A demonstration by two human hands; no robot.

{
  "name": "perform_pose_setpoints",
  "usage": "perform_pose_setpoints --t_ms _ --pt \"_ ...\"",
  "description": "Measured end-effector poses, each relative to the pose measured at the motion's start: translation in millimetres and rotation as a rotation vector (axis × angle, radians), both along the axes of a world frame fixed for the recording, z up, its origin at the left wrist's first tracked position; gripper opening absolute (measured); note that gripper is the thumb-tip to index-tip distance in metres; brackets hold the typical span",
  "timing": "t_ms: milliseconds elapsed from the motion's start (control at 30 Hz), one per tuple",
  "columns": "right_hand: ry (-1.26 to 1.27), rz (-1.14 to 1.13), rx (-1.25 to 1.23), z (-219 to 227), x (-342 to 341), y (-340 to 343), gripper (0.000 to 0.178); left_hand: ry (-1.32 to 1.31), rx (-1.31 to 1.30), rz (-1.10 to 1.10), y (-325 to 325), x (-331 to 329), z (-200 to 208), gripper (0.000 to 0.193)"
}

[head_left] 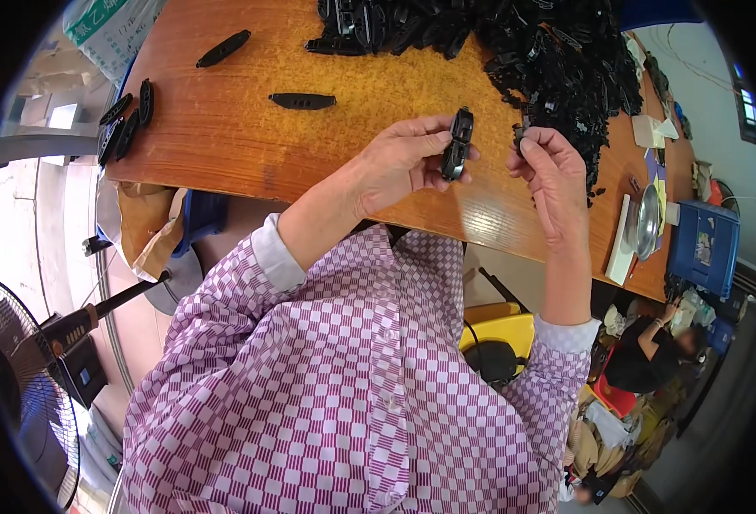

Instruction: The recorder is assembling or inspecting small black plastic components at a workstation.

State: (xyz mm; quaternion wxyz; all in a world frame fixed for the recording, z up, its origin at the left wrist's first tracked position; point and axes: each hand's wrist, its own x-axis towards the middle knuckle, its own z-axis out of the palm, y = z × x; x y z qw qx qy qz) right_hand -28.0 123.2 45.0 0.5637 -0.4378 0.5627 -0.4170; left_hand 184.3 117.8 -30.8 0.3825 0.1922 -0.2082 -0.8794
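Note:
Above the table's near edge, my left hand [416, 154] is closed around a long black plastic part [457, 144], held upright between thumb and fingers. To its right, my right hand [552, 167] pinches a small black plastic piece [519, 134] in its fingertips, close to the big pile. The two held pieces are apart. One elongated black part [303, 101] with small slots lies on the wooden table [250, 146] left of my hands. Another black part [224, 49] rests farther back, tilted.
A large heap of black plastic parts [558, 68] covers the table's far right. Several similar parts [127, 124] sit at the left edge. A metal bowl [648, 223] stands at the right, near a blue crate [705, 248]. A fan [31, 394] stands lower left; a person [652, 351] sits lower right.

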Motion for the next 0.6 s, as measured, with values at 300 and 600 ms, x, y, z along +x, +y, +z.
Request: perform_pose_setpoints --t_ms 300,600 --pt "-0.031 -0.019 0.056 4.4 23.5 16.7 0.006 0.043 -0.042 -0.038 12.6 -1.1 2.7 0.034" --pt "-0.316 -0.09 0.004 -23.1 55.1 26.7 0.006 -0.179 -0.239 0.178 16.0 -7.0 4.8 0.044"
